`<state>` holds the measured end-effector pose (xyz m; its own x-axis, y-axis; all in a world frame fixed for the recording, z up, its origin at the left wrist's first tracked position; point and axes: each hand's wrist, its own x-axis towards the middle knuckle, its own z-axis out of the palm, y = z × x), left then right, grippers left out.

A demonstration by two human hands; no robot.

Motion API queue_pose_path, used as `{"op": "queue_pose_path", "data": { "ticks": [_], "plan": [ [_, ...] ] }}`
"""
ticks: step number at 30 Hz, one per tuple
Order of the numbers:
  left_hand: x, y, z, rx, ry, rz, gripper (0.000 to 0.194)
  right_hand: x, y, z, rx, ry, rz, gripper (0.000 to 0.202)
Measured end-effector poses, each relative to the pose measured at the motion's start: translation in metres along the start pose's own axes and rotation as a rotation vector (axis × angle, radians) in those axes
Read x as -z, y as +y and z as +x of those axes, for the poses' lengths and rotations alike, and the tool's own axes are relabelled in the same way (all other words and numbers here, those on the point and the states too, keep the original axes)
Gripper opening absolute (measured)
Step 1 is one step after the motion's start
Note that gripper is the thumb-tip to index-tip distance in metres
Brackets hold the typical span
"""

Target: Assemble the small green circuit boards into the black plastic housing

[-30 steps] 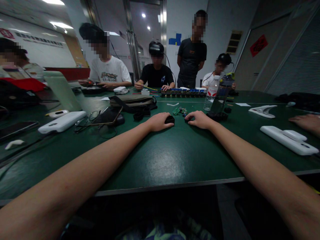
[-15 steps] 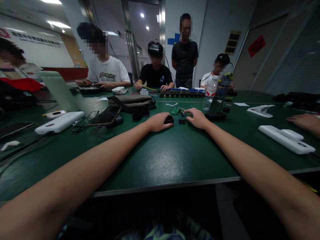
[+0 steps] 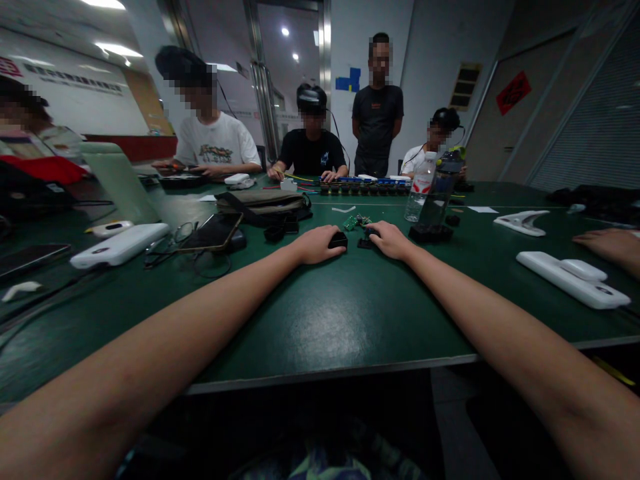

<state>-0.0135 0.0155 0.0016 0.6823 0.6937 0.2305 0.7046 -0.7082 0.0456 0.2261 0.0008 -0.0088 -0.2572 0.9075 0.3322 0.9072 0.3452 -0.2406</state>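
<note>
Boxy black case (image 3: 341,241) near green circuit boards (image 3: 351,225), smooth glossy tabletop (image 3: 320,313)

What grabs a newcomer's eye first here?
Probably the left hand around a small black box and the right hand near green electronics, mid-frame on the green table. Then the pale green tumbler at left and red diamond sign at upper right.
</note>
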Motion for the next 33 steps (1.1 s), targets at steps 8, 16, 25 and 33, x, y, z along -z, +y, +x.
{"op": "queue_pose_path", "data": {
  "ticks": [8, 16, 25, 33],
  "plan": [
    [0.0, -0.002, -0.001, -0.027, 0.022, 0.0, 0.049, 0.006, 0.012, 0.0, -0.098, 0.162, 0.25, 0.027],
    [0.0, -0.002, -0.001, -0.028, 0.021, 0.005, 0.048, -0.002, 0.025, 0.005, -0.062, 0.151, 0.376, 0.024],
    [0.002, 0.0, -0.001, -0.024, 0.016, -0.02, 0.048, 0.003, 0.015, -0.001, -0.073, 0.086, 0.217, 0.041],
    [0.0, 0.0, -0.003, -0.025, 0.094, -0.096, 0.045, 0.011, 0.0, -0.005, -0.069, -0.063, 0.127, 0.058]
  ]
}}
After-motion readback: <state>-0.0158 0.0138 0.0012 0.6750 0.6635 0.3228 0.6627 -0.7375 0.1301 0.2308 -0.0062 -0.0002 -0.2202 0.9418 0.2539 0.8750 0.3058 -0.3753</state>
